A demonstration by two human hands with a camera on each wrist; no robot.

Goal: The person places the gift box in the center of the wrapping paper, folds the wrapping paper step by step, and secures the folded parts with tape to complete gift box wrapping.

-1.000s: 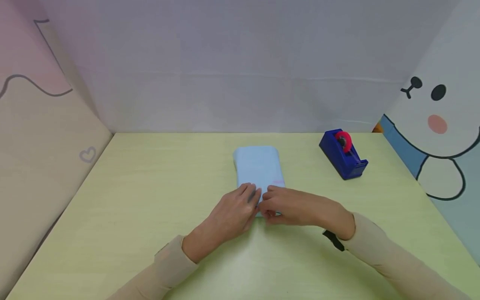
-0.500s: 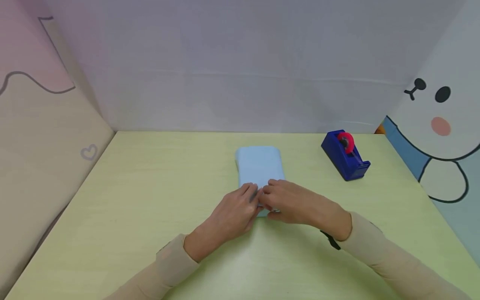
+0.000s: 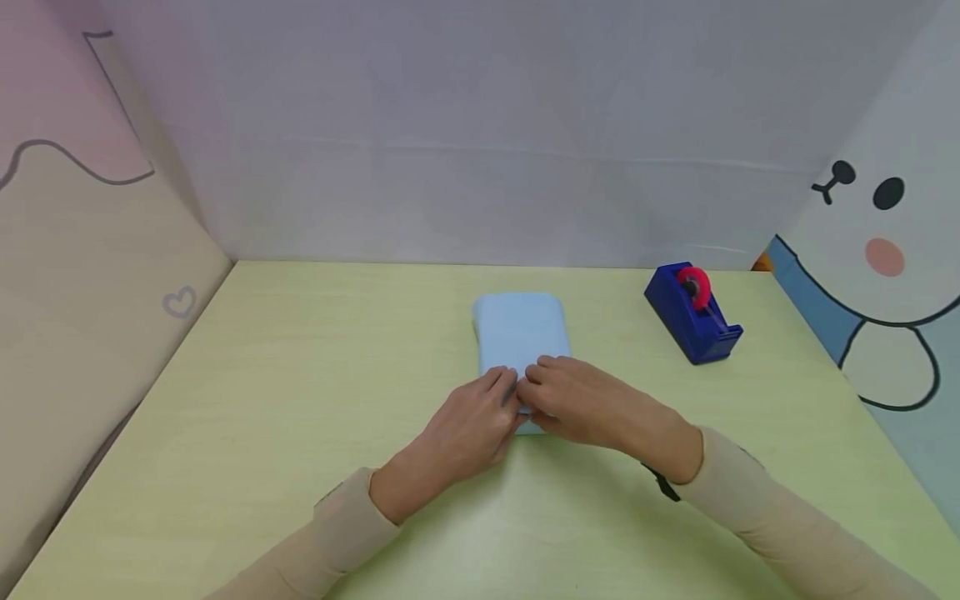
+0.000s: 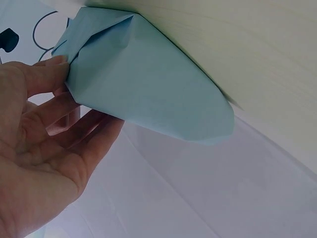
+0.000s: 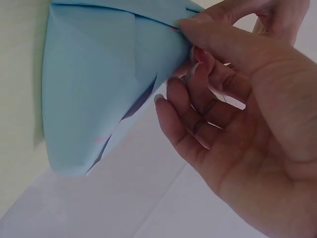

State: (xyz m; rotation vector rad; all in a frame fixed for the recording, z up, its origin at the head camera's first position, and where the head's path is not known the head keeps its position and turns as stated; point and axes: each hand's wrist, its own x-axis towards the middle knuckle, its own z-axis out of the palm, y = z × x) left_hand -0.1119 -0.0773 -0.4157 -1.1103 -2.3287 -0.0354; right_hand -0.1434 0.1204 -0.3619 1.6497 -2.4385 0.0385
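A light blue paper-wrapped package (image 3: pixel 521 329) lies on the table, its short near end facing the person. At that end my left hand (image 3: pixel 468 425) holds the left side, thumb on the folded end and fingers over the top. My right hand (image 3: pixel 592 408) pinches the paper close beside it, the two hands' fingertips nearly meeting. Creased folds run across the wrapped end (image 4: pixel 129 74) in the left wrist view. From the right wrist, an overlapping flap and a slightly gaping paper edge show on the package (image 5: pixel 89 84). The pinched fold is partly hidden by fingers.
A blue tape dispenser (image 3: pixel 690 321) with a red roll stands at the back right of the pale yellow table (image 3: pixel 315 358). A grey-white panel (image 3: pixel 480 150) rises behind the table, and panels with cartoon drawings stand at both sides.
My right hand has shifted slightly up and left, its thumb drawing in toward the left hand's fingers and now covering the package's small pink mark. The left hand stays nearly still.
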